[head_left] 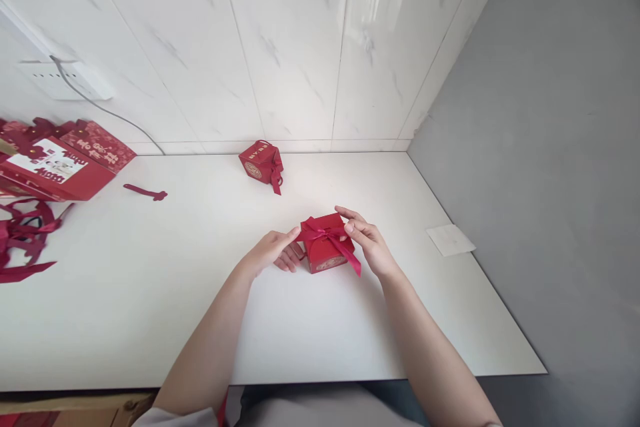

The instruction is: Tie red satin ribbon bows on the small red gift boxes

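Observation:
A small red gift box (319, 252) sits on the white table in front of me, with a gold round pattern on its near side. A shiny crimson ribbon (327, 235) is tied in a bow across its top, one tail hanging over the near right edge. At the box's left side, my left hand (273, 252) has its thumb on the ribbon's left loop, with the other fingers curled below. My right hand (367, 240) pinches at the ribbon's right loop, and a finger reaches behind the box's far right corner.
Another red box with a bow (261, 163) stands near the tiled wall. On the left lie flat red cartons (95, 157), a heap of ribbons (30, 233) and a dark red strip (145, 192). A white paper (450, 240) lies at the table's right edge, beside a grey wall.

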The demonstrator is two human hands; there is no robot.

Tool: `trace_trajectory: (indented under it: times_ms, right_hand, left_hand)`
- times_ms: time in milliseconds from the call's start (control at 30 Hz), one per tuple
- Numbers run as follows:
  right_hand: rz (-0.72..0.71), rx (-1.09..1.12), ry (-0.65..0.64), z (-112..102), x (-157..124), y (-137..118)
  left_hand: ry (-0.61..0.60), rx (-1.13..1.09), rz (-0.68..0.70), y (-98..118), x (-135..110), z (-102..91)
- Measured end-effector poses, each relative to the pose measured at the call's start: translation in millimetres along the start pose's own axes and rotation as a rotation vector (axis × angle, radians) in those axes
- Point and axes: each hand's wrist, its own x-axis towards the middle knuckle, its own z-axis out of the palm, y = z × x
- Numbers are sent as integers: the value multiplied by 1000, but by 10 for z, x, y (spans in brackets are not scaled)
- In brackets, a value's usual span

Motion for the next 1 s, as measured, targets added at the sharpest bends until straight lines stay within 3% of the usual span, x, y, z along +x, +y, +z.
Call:
trace_trajectory:
  times_ms: [67, 267, 500, 1000]
  right_hand:
    - [9, 12, 3, 3, 1, -3]
    - [24, 41, -5, 6, -3, -9]
    - [33, 147, 40, 10, 19, 27]
    - [38, 175, 61, -5, 92, 160]
  left_hand:
    - [-25, -128, -11, -23, 54, 52]
    - [-81, -354, 169, -66, 110, 77]
    - [-144, -307, 173, -59, 67, 32]
    - [-154, -210, 216, -26, 35, -5]
